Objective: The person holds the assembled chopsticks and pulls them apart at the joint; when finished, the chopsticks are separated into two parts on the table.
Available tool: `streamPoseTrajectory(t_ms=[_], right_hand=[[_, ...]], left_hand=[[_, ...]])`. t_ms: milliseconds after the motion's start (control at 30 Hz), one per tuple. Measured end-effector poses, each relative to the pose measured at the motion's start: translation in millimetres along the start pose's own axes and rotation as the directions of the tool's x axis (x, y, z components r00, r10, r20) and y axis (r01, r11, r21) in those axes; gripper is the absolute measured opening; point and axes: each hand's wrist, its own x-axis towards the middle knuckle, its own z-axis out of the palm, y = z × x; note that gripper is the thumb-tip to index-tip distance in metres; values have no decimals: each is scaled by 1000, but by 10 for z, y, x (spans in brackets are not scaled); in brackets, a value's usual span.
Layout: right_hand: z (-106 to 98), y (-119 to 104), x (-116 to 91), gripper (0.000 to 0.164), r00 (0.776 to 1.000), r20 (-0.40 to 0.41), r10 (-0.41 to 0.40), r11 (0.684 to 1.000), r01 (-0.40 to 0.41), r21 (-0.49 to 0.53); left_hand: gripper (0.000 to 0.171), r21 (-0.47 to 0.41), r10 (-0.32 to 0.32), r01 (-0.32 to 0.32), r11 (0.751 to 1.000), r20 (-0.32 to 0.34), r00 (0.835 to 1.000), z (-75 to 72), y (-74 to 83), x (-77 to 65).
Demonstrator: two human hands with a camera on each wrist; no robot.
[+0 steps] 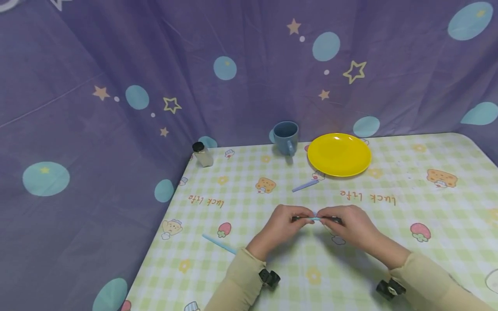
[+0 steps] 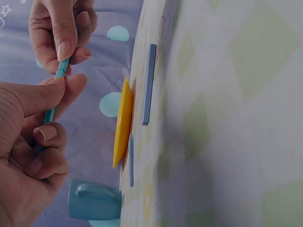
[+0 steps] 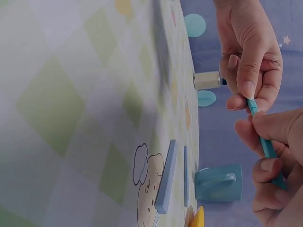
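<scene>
Both hands hold a thin teal stick point(image 2: 61, 71) between them, raised over the table, with a seam across it where the fingertips meet. My left hand point(image 1: 283, 222) pinches one end between thumb and forefinger, its other fingers curled around that part. From the other side my right hand point(image 1: 352, 222) grips the stick in the same way, the two thumbs close together. Curled fingers hide much of both ends. Below and behind the hands, a blue-grey stick point(image 3: 166, 177) lies on the cloth, mostly hidden in the head view.
Another blue-grey stick point(image 1: 305, 185) lies before a yellow plate point(image 1: 339, 154). A light blue stick point(image 1: 218, 243) lies beside the left forearm. At the back stand a blue mug point(image 1: 285, 139) and a black-capped jar point(image 1: 203, 154). A checked cloth point(image 1: 249, 207) covers the table.
</scene>
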Motion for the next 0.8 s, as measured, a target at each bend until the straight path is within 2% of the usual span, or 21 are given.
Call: streamPoseTrajectory(t_ms=[333,667,800], right_hand=[[-52,4,-26,16,1000,25,-20,999,19,43],[-101,1,-30,17,999,41,-3,998,0,66],[-127,7,-43,14,999,37,26,998,-29,58]], left_hand=[[13,-76,-42,43,996,21,999,28,3,0],[13,-64,-27,28,998,14,1000,30,-8,13],[13,-63,-46,46,997,9,999,3,-28,-1]])
